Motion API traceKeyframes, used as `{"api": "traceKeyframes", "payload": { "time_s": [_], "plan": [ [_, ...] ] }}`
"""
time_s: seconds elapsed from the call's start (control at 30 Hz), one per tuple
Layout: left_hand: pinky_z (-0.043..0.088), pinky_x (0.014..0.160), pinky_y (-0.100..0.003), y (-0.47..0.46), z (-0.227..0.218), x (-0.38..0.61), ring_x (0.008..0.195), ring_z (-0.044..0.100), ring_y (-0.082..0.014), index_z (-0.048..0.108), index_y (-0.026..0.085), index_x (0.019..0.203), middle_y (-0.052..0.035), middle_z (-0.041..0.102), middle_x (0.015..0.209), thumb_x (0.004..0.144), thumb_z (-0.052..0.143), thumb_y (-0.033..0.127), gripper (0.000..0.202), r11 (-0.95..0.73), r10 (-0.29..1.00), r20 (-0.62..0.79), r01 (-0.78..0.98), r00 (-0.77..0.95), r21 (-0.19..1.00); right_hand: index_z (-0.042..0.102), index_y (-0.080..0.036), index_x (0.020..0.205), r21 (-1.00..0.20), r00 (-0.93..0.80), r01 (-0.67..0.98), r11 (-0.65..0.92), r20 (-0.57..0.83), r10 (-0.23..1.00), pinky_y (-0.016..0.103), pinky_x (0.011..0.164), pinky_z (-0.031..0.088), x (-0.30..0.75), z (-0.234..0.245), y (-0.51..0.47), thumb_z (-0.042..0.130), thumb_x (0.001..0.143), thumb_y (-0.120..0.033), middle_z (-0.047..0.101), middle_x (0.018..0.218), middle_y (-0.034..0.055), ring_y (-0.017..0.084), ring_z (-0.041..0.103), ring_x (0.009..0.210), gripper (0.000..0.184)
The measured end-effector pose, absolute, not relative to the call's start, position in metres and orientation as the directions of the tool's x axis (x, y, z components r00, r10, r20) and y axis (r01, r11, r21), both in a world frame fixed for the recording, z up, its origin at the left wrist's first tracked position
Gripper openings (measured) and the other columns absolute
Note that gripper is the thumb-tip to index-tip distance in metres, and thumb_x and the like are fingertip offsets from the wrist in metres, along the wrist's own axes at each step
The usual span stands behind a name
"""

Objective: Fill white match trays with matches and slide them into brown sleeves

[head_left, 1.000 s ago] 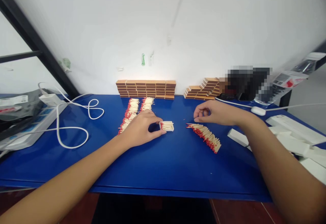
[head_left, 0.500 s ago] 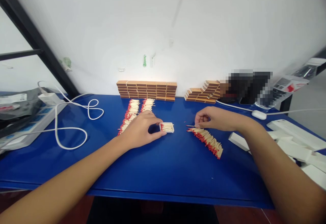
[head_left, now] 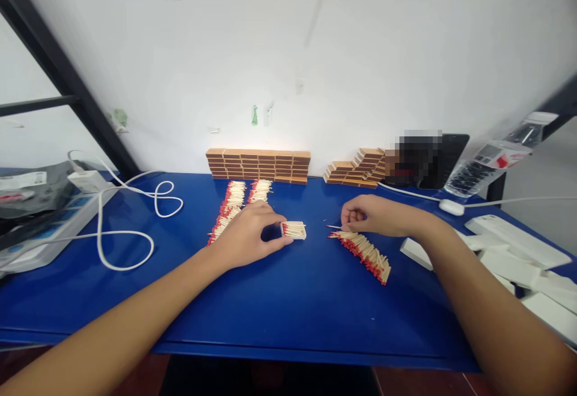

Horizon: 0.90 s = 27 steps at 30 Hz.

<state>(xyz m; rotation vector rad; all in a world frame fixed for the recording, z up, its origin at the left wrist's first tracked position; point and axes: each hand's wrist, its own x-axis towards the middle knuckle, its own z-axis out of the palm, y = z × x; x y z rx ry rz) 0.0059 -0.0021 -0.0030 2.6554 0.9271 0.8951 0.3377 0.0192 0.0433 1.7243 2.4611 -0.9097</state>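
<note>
Between the thumb and fingers of my left hand (head_left: 247, 234) is a small white matchbox tray (head_left: 303, 235), partly filled with red-tipped matches. My right hand (head_left: 360, 214) pinches a single match (head_left: 333, 226) by its pale end, its dark red head pointing left. Just below the right fingers, a slanting pile of matches (head_left: 365, 255) lies on the blue table (head_left: 270, 312). Two more rows of matches (head_left: 234, 194) lie behind and left of my left hand, which hides part of them.
Stacked brown matchboxes (head_left: 256, 166) line the wall, with a stepped stack (head_left: 356, 167) to their right. White trays (head_left: 509, 264) lie heaped at the right, near a water bottle (head_left: 496, 158) and a phone (head_left: 444, 161). A power strip (head_left: 54, 222) and white cable (head_left: 153, 246) are left.
My camera view has shifted slightly. Both hands stay in nearly the same places, the left on the tray and the right pinching the match beside the pile.
</note>
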Motion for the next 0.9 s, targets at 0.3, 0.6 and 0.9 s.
{"api": "traceKeyframes", "payload": {
  "time_s": [0.3, 0.6, 0.9],
  "plan": [
    [0.053, 0.090, -0.044, -0.002, -0.003, 0.005, 0.098, 0.066, -0.0269, 0.076, 0.020, 0.114, -0.0067, 0.074, 0.095, 0.095, 0.078, 0.043, 0.030, -0.785, 0.619, 0.486, 0.509, 0.617, 0.354, 0.074, -0.022, 0.094, -0.484, -0.423, 0.839, 0.250, -0.288, 0.859, 0.030, 0.062, 0.042, 0.341, 0.042, 0.020, 0.076, 0.081, -0.053, 0.067, 0.079, 0.0029, 0.019, 0.058, 0.072, 0.034],
    [0.054, 0.089, -0.044, -0.001, -0.004, 0.004, 0.096, 0.065, -0.0261, 0.076, 0.020, 0.115, -0.0067, 0.073, 0.095, 0.095, 0.078, 0.042, 0.030, -0.793, 0.609, 0.492, 0.496, 0.622, 0.355, 0.076, -0.023, 0.091, -0.473, -0.441, 0.834, 0.285, -0.261, 0.859, 0.030, 0.060, 0.039, 0.342, 0.042, 0.019, 0.076, 0.081, -0.063, 0.067, 0.079, 0.0031, 0.018, 0.058, 0.070, 0.041],
    [0.054, 0.091, -0.044, -0.001, -0.003, 0.004, 0.098, 0.067, -0.0268, 0.076, 0.022, 0.116, -0.0069, 0.074, 0.098, 0.095, 0.078, 0.044, 0.031, -0.777, 0.629, 0.476, 0.519, 0.615, 0.357, 0.073, -0.021, 0.087, -0.469, -0.421, 0.836, 0.284, -0.217, 0.881, 0.030, 0.060, 0.040, 0.340, 0.032, 0.025, 0.073, 0.084, -0.059, 0.070, 0.078, 0.0041, 0.018, 0.058, 0.069, 0.038]
  ]
}}
